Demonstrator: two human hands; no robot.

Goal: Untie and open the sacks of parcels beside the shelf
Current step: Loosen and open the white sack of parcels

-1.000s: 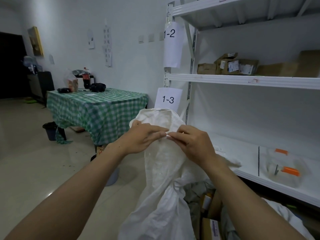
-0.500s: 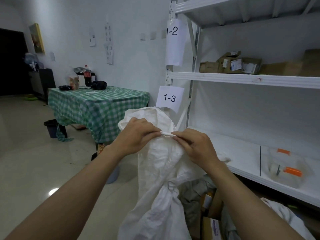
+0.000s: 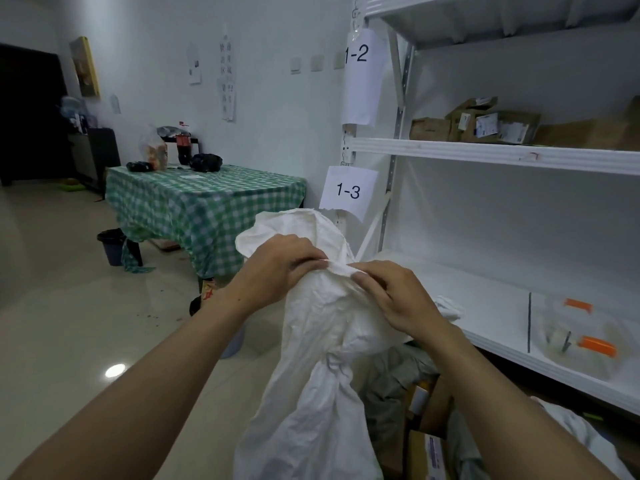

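One white woven sack, crumpled and cinched tight below its loose top, is held up near centre, just left of the shelf. Left hand and right hand each pinch its top fold with curled fingers. Two paper labels hang beyond: label "1-2" and label "1-3".

A parcel storeroom: numbered shelf holding labelled boxes, sacks below
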